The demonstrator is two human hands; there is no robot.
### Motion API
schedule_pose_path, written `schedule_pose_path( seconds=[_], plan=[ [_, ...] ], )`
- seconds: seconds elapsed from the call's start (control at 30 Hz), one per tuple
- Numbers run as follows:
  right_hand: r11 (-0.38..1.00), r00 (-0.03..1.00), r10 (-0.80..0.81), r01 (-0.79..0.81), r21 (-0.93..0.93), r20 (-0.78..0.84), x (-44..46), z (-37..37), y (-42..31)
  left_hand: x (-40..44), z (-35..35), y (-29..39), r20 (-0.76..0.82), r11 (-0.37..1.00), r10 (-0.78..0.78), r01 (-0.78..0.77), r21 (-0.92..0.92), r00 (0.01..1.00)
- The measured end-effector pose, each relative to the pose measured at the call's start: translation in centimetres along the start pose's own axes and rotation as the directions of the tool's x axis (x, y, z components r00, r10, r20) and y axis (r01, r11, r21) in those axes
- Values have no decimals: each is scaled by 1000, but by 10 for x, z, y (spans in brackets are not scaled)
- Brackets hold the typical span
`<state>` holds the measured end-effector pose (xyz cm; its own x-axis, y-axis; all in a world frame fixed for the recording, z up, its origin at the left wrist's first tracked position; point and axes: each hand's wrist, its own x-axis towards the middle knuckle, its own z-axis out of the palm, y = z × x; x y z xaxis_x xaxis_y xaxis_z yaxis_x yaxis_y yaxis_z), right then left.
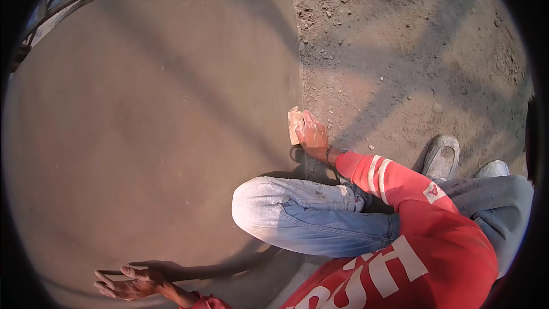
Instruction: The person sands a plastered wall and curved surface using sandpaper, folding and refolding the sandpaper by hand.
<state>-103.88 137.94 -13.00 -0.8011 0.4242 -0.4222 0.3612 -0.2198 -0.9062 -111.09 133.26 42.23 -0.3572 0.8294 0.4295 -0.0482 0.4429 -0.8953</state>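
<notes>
Tan block (294,128) gripped in the fingers of the right hand (313,135), which close on its side, just above the edge of the smooth surface (143,120); the left hand (130,284), fingers loosely spread, holds nothing, well apart.

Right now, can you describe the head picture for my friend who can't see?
A person's right hand holds a pale block at the edge of a smooth brown surface beside rough dirt. The left hand is open.

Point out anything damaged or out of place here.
Only the pale block in the right hand stands out: its upper end looks uneven, perhaps worn. The brown surface beside it looks smooth.
</notes>
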Motion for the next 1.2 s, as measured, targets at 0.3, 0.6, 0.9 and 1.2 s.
schedule_pose_path(
  seconds=[0.3, 0.6, 0.9, 1.2],
  plan=[
    [984, 920, -118, 159, 81, -373, 200, -98, -80, -17, 29, 17, 11, 999, 16, -16, -41, 1000],
    [994, 994, -105, 105, -15, 9, -32, 7, 16, 7, 16, 2, 11, 998, 57, -56, -14, 998],
    [996, 963, -85, 84, -16, -256, 172, -68, -48, -13, 22, 24, 28, 996, -11, 14, -86, 1000],
    [986, 978, -157, 162, 30, -141, 10, -3, -9, 11, 20, 6, -45, 996, 78, -79, -37, 996]
  ],
)
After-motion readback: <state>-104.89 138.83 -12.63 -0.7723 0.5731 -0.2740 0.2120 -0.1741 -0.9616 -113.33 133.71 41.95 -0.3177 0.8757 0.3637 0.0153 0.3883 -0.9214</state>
